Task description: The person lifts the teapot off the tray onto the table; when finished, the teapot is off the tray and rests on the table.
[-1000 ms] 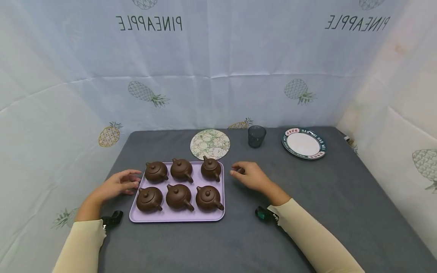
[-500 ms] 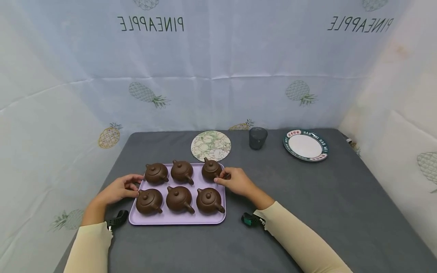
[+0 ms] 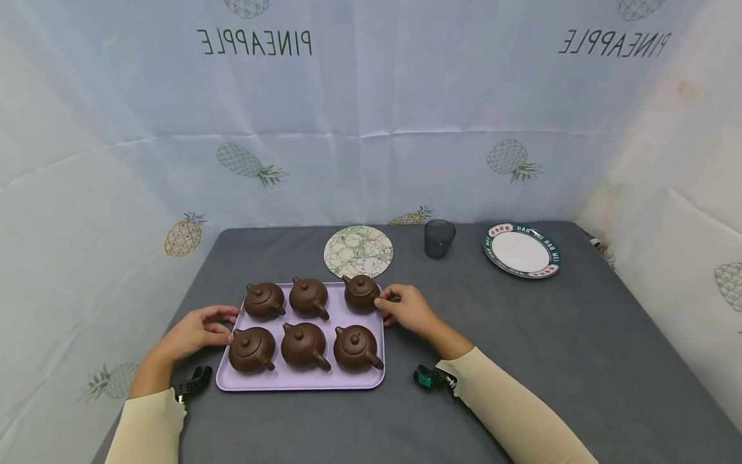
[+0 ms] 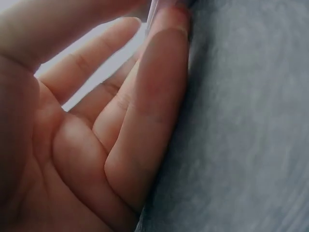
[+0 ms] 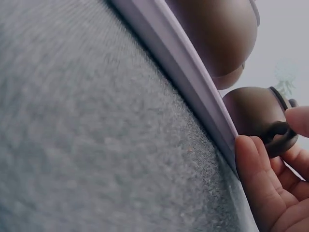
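Observation:
Six-cup-style rows of small brown clay teapots sit on a lilac tray (image 3: 301, 381), several in all. My right hand (image 3: 410, 310) is at the tray's right side and pinches the handle of the back right teapot (image 3: 361, 293). In the right wrist view, thumb and fingers close on that teapot's dark handle (image 5: 279, 137), while the little finger lies against the tray rim (image 5: 205, 92). My left hand (image 3: 194, 334) is at the tray's left edge, fingers loosely extended with their tips at the rim. Its thumb tip is close to the front left teapot (image 3: 251, 350).
Behind the tray lies a round patterned mat (image 3: 358, 250). A dark glass cup (image 3: 439, 238) stands to its right, and a green-rimmed plate (image 3: 522, 251) lies further right. A pineapple-print cloth (image 3: 359, 96) hangs behind the grey table (image 3: 493, 361).
My right hand has moved left from beside the tray onto the back right teapot, whose handle has swung round to the right. My left hand stays by the tray's left edge.

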Available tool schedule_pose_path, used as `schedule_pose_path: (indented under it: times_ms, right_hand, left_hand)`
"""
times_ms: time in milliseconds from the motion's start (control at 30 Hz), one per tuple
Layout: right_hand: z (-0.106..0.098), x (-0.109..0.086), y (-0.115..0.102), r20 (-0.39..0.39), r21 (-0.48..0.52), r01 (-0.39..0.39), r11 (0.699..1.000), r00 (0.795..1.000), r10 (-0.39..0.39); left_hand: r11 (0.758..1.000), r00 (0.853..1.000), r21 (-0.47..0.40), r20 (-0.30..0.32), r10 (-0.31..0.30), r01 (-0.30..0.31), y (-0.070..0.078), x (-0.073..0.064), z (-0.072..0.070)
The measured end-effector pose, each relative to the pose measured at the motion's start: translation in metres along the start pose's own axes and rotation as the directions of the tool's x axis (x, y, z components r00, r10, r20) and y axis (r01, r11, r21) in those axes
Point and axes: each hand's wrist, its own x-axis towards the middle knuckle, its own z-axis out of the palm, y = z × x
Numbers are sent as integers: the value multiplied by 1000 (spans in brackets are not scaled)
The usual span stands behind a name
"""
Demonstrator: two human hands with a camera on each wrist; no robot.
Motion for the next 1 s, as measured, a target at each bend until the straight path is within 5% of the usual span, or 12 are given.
schedule_pose_path:
  times_ms: [367,700,1000]
  right_hand:
    - [-2,0,-4,-2,-73,11,997,1000,-11]
    - [-10,-2,-10,29,-170,70,983,997,-66]
    - [-38,-19,-9,-63,-178,92,980,992,-105]
  left_hand:
    - [996,997,57,18,-76,74,8,-2,-2]
    - [998,999,48,8,-44,43,5,-1,1]
    - [999,1000,41,5,-28,28,5,-2,2]
